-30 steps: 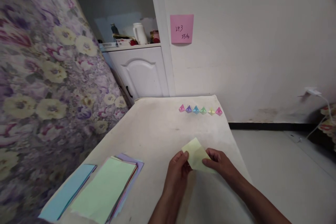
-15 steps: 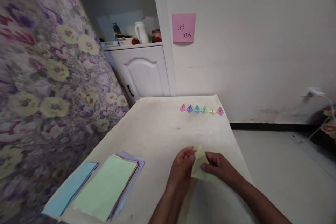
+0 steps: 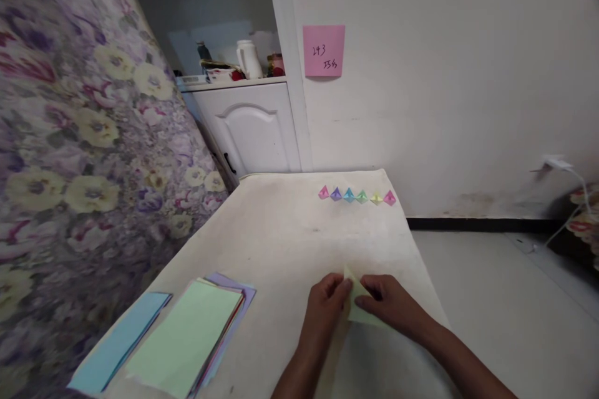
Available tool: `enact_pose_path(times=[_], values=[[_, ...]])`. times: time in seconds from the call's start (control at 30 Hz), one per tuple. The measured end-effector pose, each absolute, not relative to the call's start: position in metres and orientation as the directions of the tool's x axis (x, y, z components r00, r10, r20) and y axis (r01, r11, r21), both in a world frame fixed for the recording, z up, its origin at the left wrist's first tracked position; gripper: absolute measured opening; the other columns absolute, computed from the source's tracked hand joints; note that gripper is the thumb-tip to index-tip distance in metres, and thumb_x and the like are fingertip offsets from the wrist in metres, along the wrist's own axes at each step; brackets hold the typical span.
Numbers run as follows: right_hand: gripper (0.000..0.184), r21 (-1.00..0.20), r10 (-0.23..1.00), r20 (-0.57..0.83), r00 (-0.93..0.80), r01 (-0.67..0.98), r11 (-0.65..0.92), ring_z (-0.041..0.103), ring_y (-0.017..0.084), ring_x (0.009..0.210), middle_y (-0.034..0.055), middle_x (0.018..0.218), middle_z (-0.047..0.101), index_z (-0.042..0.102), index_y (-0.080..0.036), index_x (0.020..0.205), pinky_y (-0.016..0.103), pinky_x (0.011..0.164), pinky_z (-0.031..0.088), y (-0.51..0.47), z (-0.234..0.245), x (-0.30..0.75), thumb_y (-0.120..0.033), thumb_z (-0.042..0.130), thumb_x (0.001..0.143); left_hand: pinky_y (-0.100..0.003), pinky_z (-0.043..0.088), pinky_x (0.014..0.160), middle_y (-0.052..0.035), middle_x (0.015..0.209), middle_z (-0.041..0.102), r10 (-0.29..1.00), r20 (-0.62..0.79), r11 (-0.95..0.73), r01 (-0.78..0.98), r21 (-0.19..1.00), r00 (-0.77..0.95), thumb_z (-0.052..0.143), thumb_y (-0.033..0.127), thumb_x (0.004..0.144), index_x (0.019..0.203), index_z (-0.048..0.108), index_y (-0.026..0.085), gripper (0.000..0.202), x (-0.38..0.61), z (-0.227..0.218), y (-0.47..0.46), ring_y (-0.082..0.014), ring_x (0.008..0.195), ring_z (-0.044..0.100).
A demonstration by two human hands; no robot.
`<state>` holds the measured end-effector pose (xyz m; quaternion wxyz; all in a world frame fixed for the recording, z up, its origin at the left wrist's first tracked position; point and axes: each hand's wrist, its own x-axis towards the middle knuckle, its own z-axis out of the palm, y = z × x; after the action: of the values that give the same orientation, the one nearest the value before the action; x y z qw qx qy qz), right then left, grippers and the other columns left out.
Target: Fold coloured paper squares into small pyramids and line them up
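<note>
A small pale yellow-green sheet of paper point(image 3: 359, 307) lies low on the white table point(image 3: 281, 230), pinched between both hands. My left hand point(image 3: 325, 308) grips its left side with closed fingers. My right hand point(image 3: 390, 305) presses on its right side, fingers curled over it. Only a pointed corner and a lower strip of the paper show between the hands. A row of several small folded paper shapes point(image 3: 357, 196) in pink, purple, blue, green and yellow sits at the table's far right edge.
A stack of coloured paper sheets point(image 3: 187, 336) with a blue sheet point(image 3: 119, 343) beside it lies at the near left. A flowered cloth point(image 3: 79, 156) rises on the left. A pink note point(image 3: 324, 51) hangs on the wall; a white cabinet point(image 3: 248, 128) stands behind.
The paper was held up and mostly flat a second ago; it has since been folded smaller and brought down onto the table, with both hands closing in over it.
</note>
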<state>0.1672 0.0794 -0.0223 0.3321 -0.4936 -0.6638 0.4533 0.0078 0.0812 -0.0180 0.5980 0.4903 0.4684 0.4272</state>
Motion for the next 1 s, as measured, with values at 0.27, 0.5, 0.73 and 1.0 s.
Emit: enact_pose_path(times=[0.27,0.5,0.73,1.0], values=[[0.023,-0.952,0.991,-0.008,-0.132,0.304,0.033,0.049,0.013,0.063,-0.0016,0.07,0.057,0.058,-0.019,0.083,0.023,0.056,0.037,0.085,-0.021,0.17,-0.019,0.066,0.062,-0.021,0.039,0.053,0.0013,0.059,0.057,0.973,-0.159,0.188,-0.179,0.966,0.169,0.063,0.037,0.071,0.068,0.061,0.015,0.022,0.01,-0.024,0.083,-0.0113,0.054,0.051],[0.015,-0.988,0.959,-0.135,-0.25,0.113,-0.109,0.047,0.011,0.053,-0.0026,0.058,0.055,0.057,-0.015,0.065,0.022,0.05,0.034,0.092,-0.029,0.178,-0.028,0.064,0.066,-0.021,0.042,0.055,0.0028,0.059,0.056,0.956,-0.179,0.248,-0.313,0.917,0.231,0.067,0.033,0.069,0.067,0.057,0.015,0.02,0.015,-0.019,0.081,-0.01,0.053,0.051],[0.016,-0.982,0.957,-0.149,-0.248,0.149,-0.115,0.043,0.009,0.049,-0.0044,0.052,0.05,0.055,-0.016,0.059,0.021,0.047,0.031,0.091,-0.028,0.179,-0.027,0.065,0.065,-0.023,0.044,0.056,0.0029,0.057,0.054,0.965,-0.188,0.235,-0.285,0.929,0.182,0.067,0.037,0.068,0.063,0.054,0.015,0.026,0.01,-0.018,0.084,-0.0107,0.054,0.052],[0.013,-0.98,0.939,-0.181,-0.292,0.131,-0.148,0.043,0.008,0.048,-0.005,0.051,0.051,0.055,-0.016,0.058,0.021,0.047,0.03,0.089,-0.025,0.18,-0.023,0.065,0.063,-0.023,0.046,0.055,0.0022,0.054,0.055,0.971,-0.205,0.23,-0.261,0.937,0.122,0.067,0.04,0.067,0.061,0.055,0.015,0.029,0.005,-0.006,0.084,-0.0107,0.052,0.052]])
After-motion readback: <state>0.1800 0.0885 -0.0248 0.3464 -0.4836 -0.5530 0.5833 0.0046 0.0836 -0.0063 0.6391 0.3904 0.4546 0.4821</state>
